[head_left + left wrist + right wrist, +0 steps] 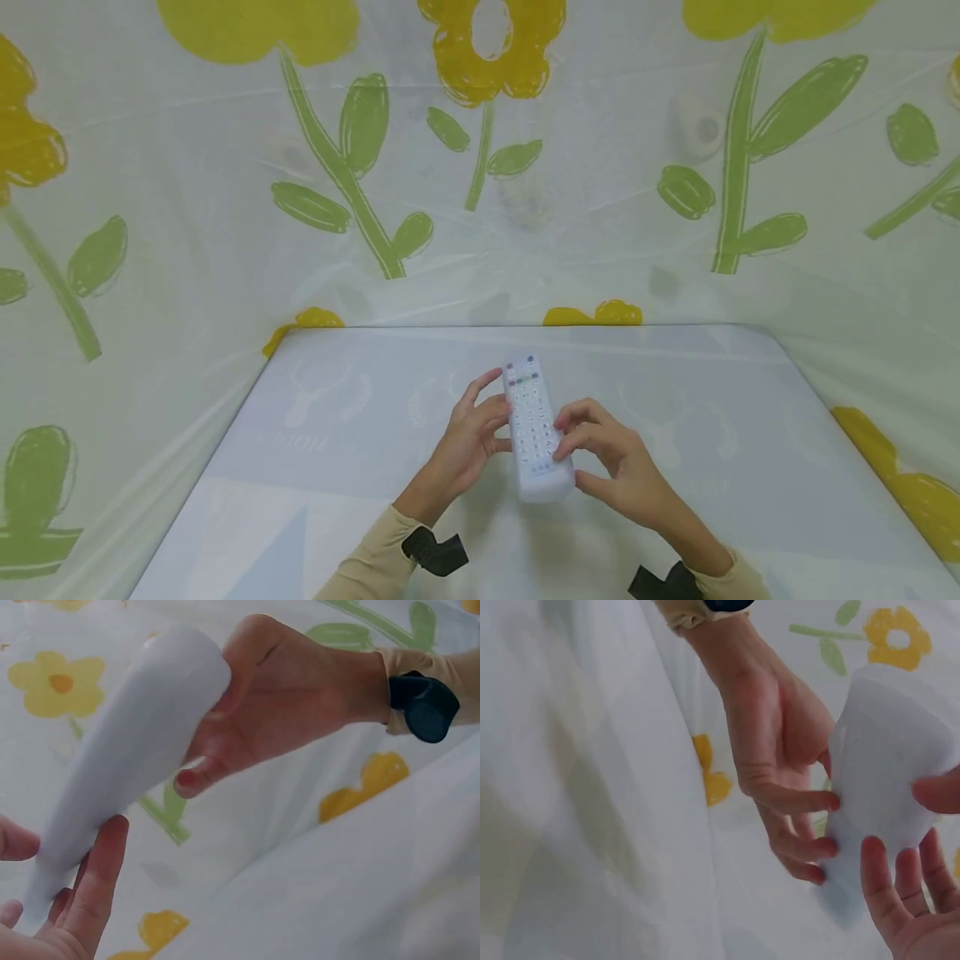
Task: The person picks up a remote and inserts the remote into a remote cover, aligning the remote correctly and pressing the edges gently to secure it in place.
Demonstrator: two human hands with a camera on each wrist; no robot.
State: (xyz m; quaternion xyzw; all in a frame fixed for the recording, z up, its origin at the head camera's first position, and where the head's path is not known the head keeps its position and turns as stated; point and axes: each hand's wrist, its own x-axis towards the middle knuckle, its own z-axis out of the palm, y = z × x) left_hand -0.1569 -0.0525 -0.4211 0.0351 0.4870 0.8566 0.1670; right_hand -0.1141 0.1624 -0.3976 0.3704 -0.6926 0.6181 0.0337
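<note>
A white remote control (534, 425) with rows of small buttons and coloured keys near its far end is held above the table, buttons up. My left hand (472, 433) grips its left edge, fingers curled round the side. My right hand (607, 458) holds the near right part, thumb and fingers on the button face and edge. The left wrist view shows the remote's plain white back (127, 750) with my right hand (285, 690) behind it and my left fingers (90, 900) under it. In the right wrist view my left hand (780, 765) clasps the remote (885, 772) and my right fingers (907, 900) support it.
The table (712, 400) carries a pale blue-white cloth with faint printed figures. Translucent sheeting with yellow flowers and green leaves (360, 167) closes in the back and both sides. Black straps (435, 550) sit on both beige-sleeved wrists.
</note>
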